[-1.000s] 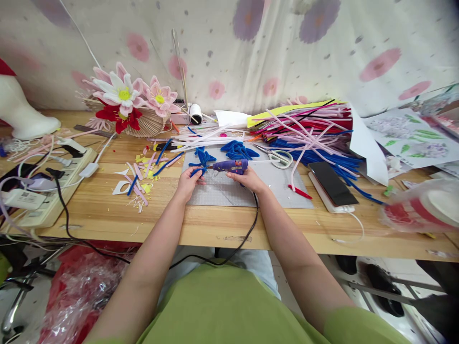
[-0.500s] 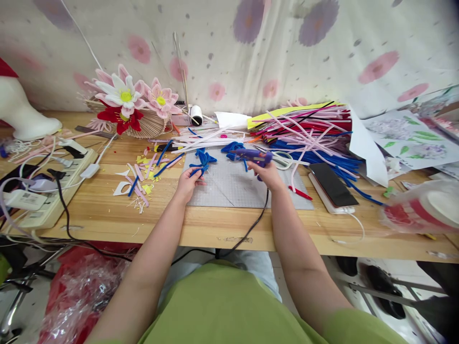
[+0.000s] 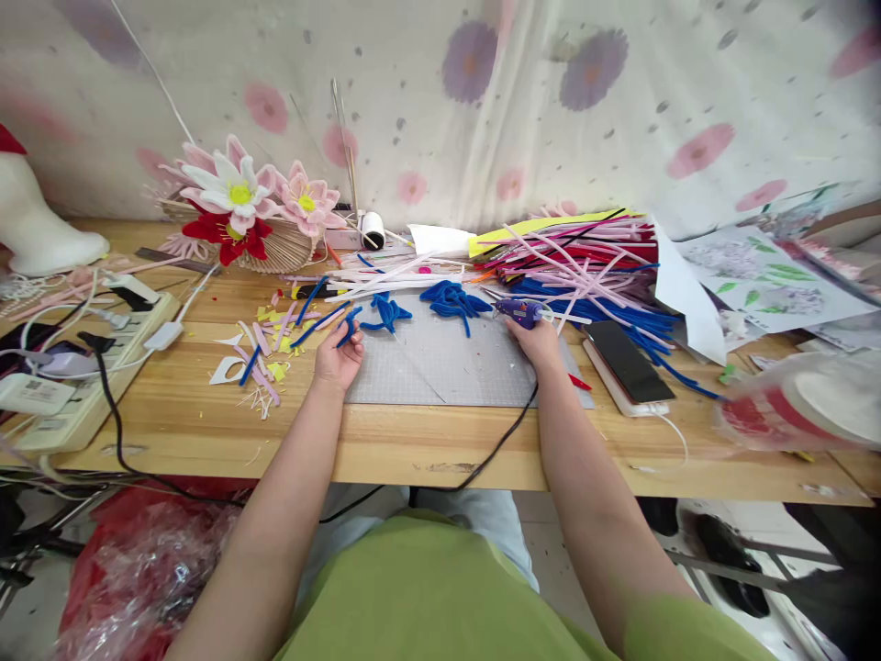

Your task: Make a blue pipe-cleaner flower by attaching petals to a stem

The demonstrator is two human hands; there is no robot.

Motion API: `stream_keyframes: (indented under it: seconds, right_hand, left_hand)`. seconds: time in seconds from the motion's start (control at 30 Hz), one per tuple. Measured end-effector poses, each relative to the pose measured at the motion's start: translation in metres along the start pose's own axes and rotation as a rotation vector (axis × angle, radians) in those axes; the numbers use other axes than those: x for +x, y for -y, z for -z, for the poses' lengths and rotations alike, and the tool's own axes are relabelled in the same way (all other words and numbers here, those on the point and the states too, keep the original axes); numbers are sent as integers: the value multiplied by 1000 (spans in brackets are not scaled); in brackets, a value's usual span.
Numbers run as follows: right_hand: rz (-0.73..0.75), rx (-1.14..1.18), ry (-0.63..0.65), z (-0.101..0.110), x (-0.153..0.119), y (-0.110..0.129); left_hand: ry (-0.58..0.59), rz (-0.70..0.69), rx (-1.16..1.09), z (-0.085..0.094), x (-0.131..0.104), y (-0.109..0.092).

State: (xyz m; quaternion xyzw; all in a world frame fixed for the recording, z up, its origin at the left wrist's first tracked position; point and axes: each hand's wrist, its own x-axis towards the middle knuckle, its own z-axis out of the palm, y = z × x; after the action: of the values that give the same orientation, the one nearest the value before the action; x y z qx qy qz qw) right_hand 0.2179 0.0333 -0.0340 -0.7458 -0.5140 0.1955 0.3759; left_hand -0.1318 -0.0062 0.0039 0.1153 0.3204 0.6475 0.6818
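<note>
My left hand (image 3: 339, 360) is closed on a small blue piece (image 3: 350, 326), pinched between thumb and fingers, raised over the left edge of the grey mat (image 3: 413, 376). The fingers are curled in, with a narrow grip. My right hand (image 3: 535, 341) is wrapped around the glue gun (image 3: 521, 310), which lies level above the right part of the mat, its nozzle pointing left. Its black cord (image 3: 510, 431) drops from under my right hand and runs over the table edge.

Between my hands, two blue shapes lie on the mat: the smaller shape (image 3: 390, 314) just beside my left hand, the larger shape (image 3: 452, 301) nearer the gun. A tail of the smaller one reaches toward the piece I hold; I cannot tell whether they touch.

Left of my left hand, scraps (image 3: 272, 353) in yellow, pink and white are scattered on the wooden table (image 3: 206, 404). Behind the gun is a heap of coloured stems (image 3: 585, 248). Right of my right hand, a phone (image 3: 630, 360) rests on a white block (image 3: 606, 386), and a red pen (image 3: 580, 383) lies partly behind my forearm.
</note>
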Motion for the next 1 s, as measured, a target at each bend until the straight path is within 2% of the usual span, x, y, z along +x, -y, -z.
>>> stream_keyframes:
  seconds: [0.1,0.2,0.3,0.4,0.43,0.5,0.57,0.6,0.73,0.8,0.87,1.0]
  right_hand:
    - [-81,-145,-42,-2,-1,6]
    - [-67,-177,5,5,-7,12]
    - [-9,-190,49,22,-16,14]
    - [35,-325,50,43,-27,17]
    - [32,-385,76,48,-32,20]
    - [43,-436,218,50,-41,31]
    - [127,-354,416,37,-50,48]
    - [175,-288,464,25,-54,59]
    - [285,15,596,-44,-62,102]
    - [242,112,621,-77,-62,119]
    - [193,129,614,-100,-61,131]
    - [163,7,538,-121,-58,145]
  left_hand:
    - [7,2,-34,1,0,-1]
    - [1,-2,-43,2,2,-1]
    - [-33,-43,-34,2,5,-2]
    - [-70,-85,-17,2,8,-3]
    - [-82,-94,-13,2,9,-4]
    - [-101,-102,-9,1,10,-5]
    - [-101,-104,-6,1,10,-5]
    - [-95,-103,-3,1,10,-5]
    - [-96,-101,-2,3,8,-4]
    - [-114,-102,-12,5,8,-4]
    - [-125,-101,-19,7,8,-4]
    - [-117,-99,-15,8,9,-4]
